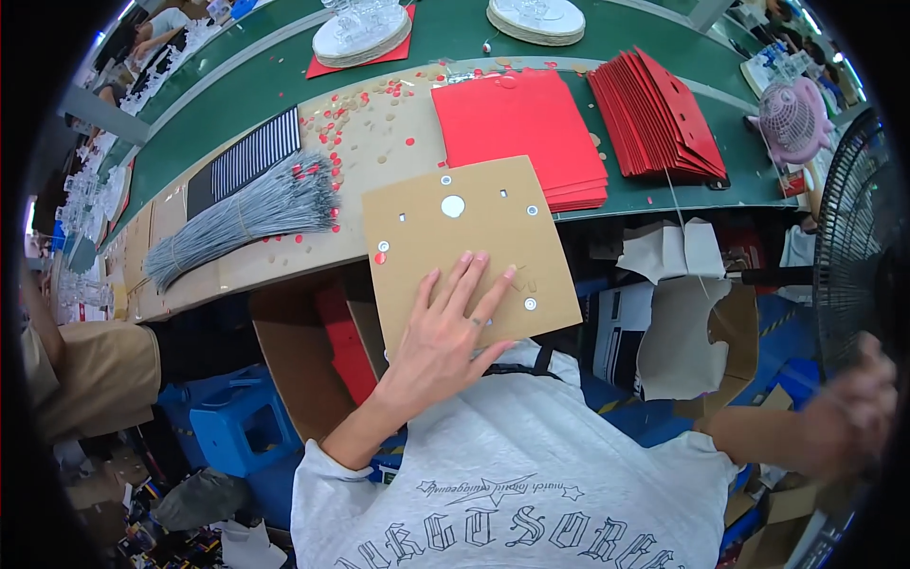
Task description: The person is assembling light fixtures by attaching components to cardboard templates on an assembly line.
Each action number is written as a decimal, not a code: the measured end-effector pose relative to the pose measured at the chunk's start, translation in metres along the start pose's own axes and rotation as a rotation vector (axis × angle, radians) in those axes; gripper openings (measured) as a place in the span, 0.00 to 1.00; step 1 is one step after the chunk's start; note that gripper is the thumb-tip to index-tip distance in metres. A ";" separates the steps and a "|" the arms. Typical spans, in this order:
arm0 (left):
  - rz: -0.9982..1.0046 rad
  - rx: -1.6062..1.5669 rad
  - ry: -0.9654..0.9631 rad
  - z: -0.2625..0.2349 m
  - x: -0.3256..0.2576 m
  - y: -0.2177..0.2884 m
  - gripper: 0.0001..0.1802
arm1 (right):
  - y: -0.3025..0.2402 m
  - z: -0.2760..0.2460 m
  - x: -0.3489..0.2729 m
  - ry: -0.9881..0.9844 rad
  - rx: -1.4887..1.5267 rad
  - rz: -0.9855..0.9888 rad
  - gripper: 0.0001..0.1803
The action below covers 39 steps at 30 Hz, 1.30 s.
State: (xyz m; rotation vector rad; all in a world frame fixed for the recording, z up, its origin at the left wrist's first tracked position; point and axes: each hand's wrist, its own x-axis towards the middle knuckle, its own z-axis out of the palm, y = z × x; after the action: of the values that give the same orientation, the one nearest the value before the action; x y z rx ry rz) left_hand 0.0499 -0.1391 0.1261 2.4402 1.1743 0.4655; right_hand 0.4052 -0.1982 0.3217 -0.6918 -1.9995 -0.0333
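My left hand [455,308] lies flat with fingers spread on a square brown cardboard panel [555,261]. The panel slopes from the table edge toward my lap. It has a round hole near its far edge, two small slots and several pale ring-shaped fittings. A red paper dot clings near its left side. Beyond the panel, a stack of red square sheets [512,119] rests on the table. My right hand [848,408] is out at the far right, close to a black fan; motion smears its fingers, so I cannot tell what it holds.
On the left of the table lie a bundle of grey ties [242,213] and a black-and-white striped piece [246,156]. Folded red panels [654,119] stand at the right, near the black fan [848,237] and a pink fan [794,119]. Below are an open carton [299,365] and a blue stool [242,427].
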 end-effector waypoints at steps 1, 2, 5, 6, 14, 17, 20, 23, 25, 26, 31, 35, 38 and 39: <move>0.019 0.026 -0.013 0.000 0.001 0.001 0.42 | 0.012 0.017 -0.001 -0.253 0.008 -0.025 0.22; 0.030 0.058 -0.030 0.001 0.002 0.002 0.40 | 0.018 0.053 0.011 -0.415 0.096 0.132 0.25; -0.004 0.071 -0.001 -0.002 -0.004 0.002 0.39 | 0.037 0.161 -0.019 -0.571 0.052 0.369 0.20; 0.000 0.066 0.002 -0.003 -0.004 0.003 0.39 | 0.045 0.181 -0.040 -0.602 0.037 0.381 0.20; -0.001 0.039 -0.001 -0.004 -0.005 -0.001 0.36 | 0.073 0.194 -0.069 -0.626 0.003 0.317 0.18; -0.023 0.017 -0.041 -0.008 -0.006 0.004 0.37 | 0.083 0.191 -0.064 -0.692 0.050 0.287 0.19; -0.060 0.019 -0.091 -0.011 -0.002 0.011 0.38 | 0.087 0.187 -0.061 -0.742 0.065 0.256 0.19; -0.043 0.032 -0.103 -0.010 0.001 0.012 0.38 | 0.089 0.186 -0.060 -0.772 0.059 0.232 0.20; -0.038 0.000 -0.084 -0.008 0.000 0.009 0.37 | 0.089 0.186 -0.060 -0.777 0.050 0.216 0.21; -0.032 -0.031 -0.064 -0.006 -0.001 0.007 0.36 | 0.088 0.185 -0.060 -0.787 0.034 0.211 0.22; -0.022 -0.036 -0.036 -0.003 -0.004 0.006 0.33 | 0.082 0.183 -0.057 -0.837 0.031 0.207 0.26; -0.020 -0.022 -0.051 -0.006 0.000 0.008 0.34 | 0.083 0.183 -0.058 -0.855 0.003 0.171 0.25; -0.020 0.009 -0.056 -0.006 0.001 0.008 0.35 | 0.084 0.184 -0.061 -0.843 -0.010 0.139 0.26; -0.019 0.009 -0.055 -0.006 0.002 0.008 0.35 | 0.084 0.184 -0.062 -0.840 -0.020 0.125 0.26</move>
State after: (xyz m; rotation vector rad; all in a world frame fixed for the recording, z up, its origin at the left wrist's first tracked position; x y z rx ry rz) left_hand 0.0535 -0.1405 0.1357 2.4315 1.1776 0.3856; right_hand 0.3204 -0.0998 0.1542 -0.9404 -2.7418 0.3677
